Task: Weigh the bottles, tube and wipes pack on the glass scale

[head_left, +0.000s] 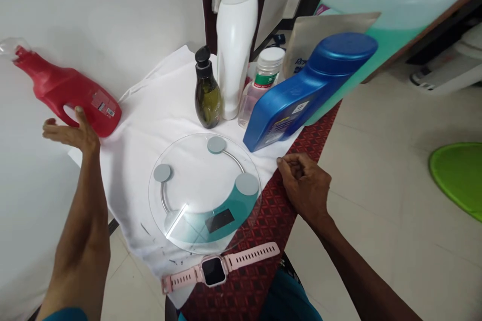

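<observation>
My left hand [71, 133] is open with fingers stretched out, touching the handle side of a red bottle [71, 93] that stands at the left edge of the white cloth [150, 110]. My right hand [305, 183] rests curled on the red patterned table top [271, 220], fingers closed with nothing visible in them, just right of a round glass scale [205, 190] and below a blue bottle [301, 93]. A pink smartwatch [218, 267] lies in front of the scale.
Behind the scale stand a dark olive pump bottle [207, 93], a tall white bottle [235, 40], a small clear jar with a white lid [261, 85], a silver pouch [320, 35] and a large teal jug [391, 5]. A green mat [459, 173] lies on the tiled floor.
</observation>
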A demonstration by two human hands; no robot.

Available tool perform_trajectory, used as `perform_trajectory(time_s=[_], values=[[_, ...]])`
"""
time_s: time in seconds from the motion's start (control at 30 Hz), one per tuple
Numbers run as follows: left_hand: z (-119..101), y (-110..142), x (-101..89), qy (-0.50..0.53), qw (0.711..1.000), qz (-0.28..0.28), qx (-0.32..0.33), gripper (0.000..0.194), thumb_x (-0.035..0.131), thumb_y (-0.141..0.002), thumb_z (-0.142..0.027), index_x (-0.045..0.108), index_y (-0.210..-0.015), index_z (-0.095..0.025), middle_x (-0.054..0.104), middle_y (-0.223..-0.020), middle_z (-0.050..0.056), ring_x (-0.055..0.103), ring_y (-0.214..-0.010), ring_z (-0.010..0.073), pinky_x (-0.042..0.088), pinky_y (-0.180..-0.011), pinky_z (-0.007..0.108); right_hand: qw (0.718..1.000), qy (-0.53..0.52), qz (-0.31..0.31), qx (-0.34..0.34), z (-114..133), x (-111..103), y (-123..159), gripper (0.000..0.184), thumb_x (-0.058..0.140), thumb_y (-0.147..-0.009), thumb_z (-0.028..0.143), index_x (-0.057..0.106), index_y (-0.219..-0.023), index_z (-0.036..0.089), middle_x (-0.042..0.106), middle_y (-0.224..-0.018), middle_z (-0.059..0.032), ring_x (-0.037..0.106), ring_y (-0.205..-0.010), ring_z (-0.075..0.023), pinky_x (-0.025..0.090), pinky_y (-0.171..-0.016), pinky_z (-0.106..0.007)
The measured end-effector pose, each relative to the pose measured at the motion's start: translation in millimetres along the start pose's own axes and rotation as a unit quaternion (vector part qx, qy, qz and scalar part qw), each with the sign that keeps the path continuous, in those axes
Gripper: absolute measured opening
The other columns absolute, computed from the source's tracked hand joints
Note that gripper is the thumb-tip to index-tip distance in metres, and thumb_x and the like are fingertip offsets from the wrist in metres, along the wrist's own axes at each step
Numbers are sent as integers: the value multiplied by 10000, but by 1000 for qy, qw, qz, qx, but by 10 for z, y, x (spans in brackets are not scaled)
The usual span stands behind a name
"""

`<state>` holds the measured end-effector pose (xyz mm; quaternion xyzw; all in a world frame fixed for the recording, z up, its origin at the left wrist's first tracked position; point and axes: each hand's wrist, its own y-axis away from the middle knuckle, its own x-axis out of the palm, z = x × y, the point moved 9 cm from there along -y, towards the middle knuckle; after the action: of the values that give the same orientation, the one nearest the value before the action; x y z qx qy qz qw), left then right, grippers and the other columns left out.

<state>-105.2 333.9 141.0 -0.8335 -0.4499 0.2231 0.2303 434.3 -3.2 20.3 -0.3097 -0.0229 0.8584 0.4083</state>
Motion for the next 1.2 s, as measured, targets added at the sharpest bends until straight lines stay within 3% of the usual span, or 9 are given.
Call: perform_trajectory(time_s=[0.1, 0.27, 0.37, 0.47, 0.67, 0.8, 0.93, 1.07, 1.2], values=[[-451, 471, -59, -18, 993, 33, 112, 674, 870, -858, -108, 400, -1340, -142, 444, -1408, 134, 430, -1379, 234, 326, -1264, 453, 1000, -9, 1, -14, 5, -2, -2, 237, 649, -918, 459, 642, -802, 253, 669, -671, -6, 580, -588, -181, 528, -653, -341], [-1239, 1662, 477, 68, 894, 398, 195, 638, 855, -905, -480, 528, -1383, -210, 595, -1399, 128, 625, -1267, 273, 508, -1120, 454, 999, -29, -2, -19, -8, -1, 4, 238, 648, -929, 440, 619, -783, 254, 616, -623, 14, 542, -553, -166, 501, -625, -322], [-1561, 2305, 753, 106, 819, 530, 192, 685, 847, -852, -652, 606, -1328, -222, 649, -1387, 141, 648, -1270, 306, 531, -1080, 462, 999, -49, -6, -18, -14, 6, 6, 238, 650, -924, 438, 612, -774, 257, 608, -618, 19, 533, -547, -163, 490, -618, -319], [-1704, 2663, 1001, 102, 798, 570, 167, 728, 938, -728, -603, 627, -1247, -199, 696, -1300, 144, 682, -1178, 314, 568, -994, 448, 997, -70, -13, -15, -22, 5, 6, 228, 652, -915, 428, 615, -773, 254, 622, -639, 20, 534, -547, -156, 478, -617, -318], [-1664, 2802, 1177, 61, 856, 507, 84, 505, 932, -710, -425, 671, -1078, -198, 794, -1163, 126, 751, -1100, 328, 601, -962, 442, 996, -87, -10, -20, -30, 12, 14, 216, 646, -933, 411, 609, -794, 250, 645, -683, 15, 563, -572, -156, 491, -658, -327], [-1669, 2802, 1068, 80, 874, 475, 72, 435, 923, -713, -413, 722, -1021, -180, 816, -1097, 123, 773, -1064, 333, 625, -963, 448, 995, -94, -14, -23, -37, -1, 22, 216, 646, -937, 403, 605, -790, 250, 634, -669, 19, 569, -574, -159, 487, -663, -331], [-1723, 2535, 828, 155, 883, 440, 50, 434, 878, -770, -470, 756, -1041, -152, 813, -1079, 115, 782, -1022, 297, 653, -943, 424, 995, -94, -7, -23, -33, 3, 29, 214, 649, -937, 403, 608, -790, 252, 635, -670, 18, 553, -575, -159, 493, -667, -335], [-1932, 2192, 285, 176, 880, 426, 116, 476, 889, -770, -537, 770, -1041, -165, 804, -1092, 98, 776, -1048, 294, 667, -974, 457, 996, -91, -9, -20, -45, 9, 42, 213, 648, -940, 406, 601, -797, 255, 634, -671, 20, 568, -590, -166, 494, -668, -339], [-1927, 2246, -363, 135, 867, 466, 114, 501, 941, -715, -557, 779, -984, -167, 812, -1021, 88, 786, -958, 289, 697, -865, 450, 996, -81, -10, -22, -66, 27, 51, 202, 644, -934, 402, 597, -803, 256, 636, -681, 19, 579, -601, -169, 493, -675, -345]])
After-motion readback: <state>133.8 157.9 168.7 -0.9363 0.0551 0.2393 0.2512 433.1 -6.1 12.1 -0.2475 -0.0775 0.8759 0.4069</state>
